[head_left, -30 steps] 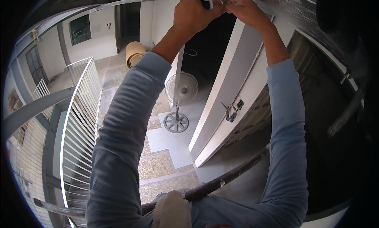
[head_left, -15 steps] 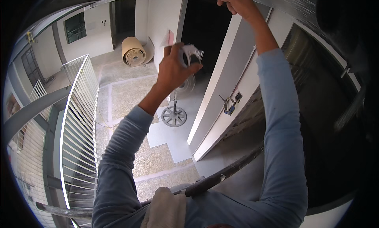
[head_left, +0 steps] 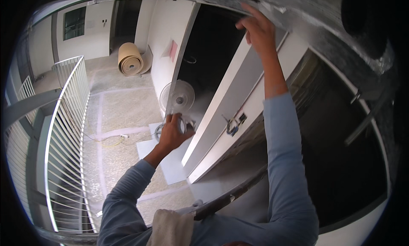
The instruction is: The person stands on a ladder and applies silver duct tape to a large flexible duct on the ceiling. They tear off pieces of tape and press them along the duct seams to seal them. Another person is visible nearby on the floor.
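Note:
My left hand (head_left: 170, 136) is closed around a roll of tape (head_left: 183, 126) that appears to sit in a small dispenser with a metal end. It is held in front of me at about chest height, before the doorway. High on the right, my right hand (head_left: 259, 30) is raised beside the top of the white door frame (head_left: 232, 71), its index finger stretched out and the other fingers loosely bent. Nothing shows in that hand. Just above it runs a grey, shiny surface (head_left: 294, 16); whether the fingertip touches it I cannot tell.
A standing fan (head_left: 178, 97) is beyond my left hand. White railings (head_left: 64, 114) line a stairwell on the left. A tan roll of sheeting (head_left: 131, 61) lies farther back. Loose wires (head_left: 232, 127) stick out of the wall. A dark bar (head_left: 243, 186) crosses close to my body.
My left hand has come down with the tape. My right hand has dropped slightly, its index finger now extended. The view has shifted, showing the fan's head.

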The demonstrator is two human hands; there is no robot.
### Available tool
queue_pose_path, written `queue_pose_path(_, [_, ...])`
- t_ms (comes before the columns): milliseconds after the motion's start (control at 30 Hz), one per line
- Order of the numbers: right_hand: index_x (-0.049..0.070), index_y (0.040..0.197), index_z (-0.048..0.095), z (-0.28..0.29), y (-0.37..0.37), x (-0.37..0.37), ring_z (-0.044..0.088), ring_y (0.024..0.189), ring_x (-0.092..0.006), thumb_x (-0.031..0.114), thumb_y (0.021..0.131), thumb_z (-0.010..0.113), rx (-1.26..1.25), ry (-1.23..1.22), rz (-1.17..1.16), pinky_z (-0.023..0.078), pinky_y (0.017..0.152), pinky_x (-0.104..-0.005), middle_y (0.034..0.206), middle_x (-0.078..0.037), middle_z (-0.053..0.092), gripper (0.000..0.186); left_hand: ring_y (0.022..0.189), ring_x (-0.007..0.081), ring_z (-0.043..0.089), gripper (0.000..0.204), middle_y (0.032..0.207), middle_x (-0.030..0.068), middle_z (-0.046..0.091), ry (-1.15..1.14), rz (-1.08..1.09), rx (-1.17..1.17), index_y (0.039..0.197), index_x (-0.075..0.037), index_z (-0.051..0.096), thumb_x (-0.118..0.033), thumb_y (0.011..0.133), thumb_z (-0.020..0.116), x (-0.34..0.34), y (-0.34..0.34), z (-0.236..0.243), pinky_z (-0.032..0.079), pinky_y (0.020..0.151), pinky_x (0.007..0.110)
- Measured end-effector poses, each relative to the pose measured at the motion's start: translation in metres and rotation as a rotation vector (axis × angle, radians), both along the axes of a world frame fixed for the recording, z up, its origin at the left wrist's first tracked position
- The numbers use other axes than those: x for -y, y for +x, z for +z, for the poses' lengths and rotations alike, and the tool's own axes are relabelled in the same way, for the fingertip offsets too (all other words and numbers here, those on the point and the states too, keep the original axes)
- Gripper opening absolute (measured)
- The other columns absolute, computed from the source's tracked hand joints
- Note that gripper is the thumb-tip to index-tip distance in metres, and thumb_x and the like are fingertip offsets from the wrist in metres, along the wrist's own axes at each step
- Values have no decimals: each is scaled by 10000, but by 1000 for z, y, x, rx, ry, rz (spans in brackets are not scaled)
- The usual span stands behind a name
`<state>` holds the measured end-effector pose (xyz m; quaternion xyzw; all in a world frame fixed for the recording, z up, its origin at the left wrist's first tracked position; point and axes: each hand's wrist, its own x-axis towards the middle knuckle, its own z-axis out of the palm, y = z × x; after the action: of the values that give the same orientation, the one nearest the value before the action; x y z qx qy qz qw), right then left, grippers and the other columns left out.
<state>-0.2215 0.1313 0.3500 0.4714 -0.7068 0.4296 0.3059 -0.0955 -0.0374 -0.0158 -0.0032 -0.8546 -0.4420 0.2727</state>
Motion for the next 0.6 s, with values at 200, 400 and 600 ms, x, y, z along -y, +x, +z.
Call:
queue_pose_path(200, [98, 1414, 645, 18, 36, -27, 439, 476, -25, 79, 973, 558, -105, -2, -52, 376, 439, -216, 851, -50, 755, 450, 1120, 474, 637, 888, 1318, 271, 524, 20, -80, 34, 1397, 9, 466, -378, 726, 901, -18, 3, -12, 545, 950, 520])
queue_pose_path(400, [178, 1476, 602, 19, 44, -24, 456, 533, -19, 87, 969, 552, -149, 136, -185, 446, 542, -227, 864, -29, 766, 517, 1150, 454, 635, 940, 1364, 261, 507, 47, -177, 85, 1421, 17, 469, -417, 714, 911, -42, 8, -15, 544, 976, 494])
queue_pose_path(600, [187, 1509, 565, 20, 49, -16, 487, 560, -30, 89, 961, 551, -154, 165, -191, 497, 612, -238, 870, -25, 770, 558, 1127, 450, 645, 927, 1336, 257, 521, 40, -199, 108, 1406, 17, 478, -422, 713, 909, -47, 10, -23, 552, 960, 502])
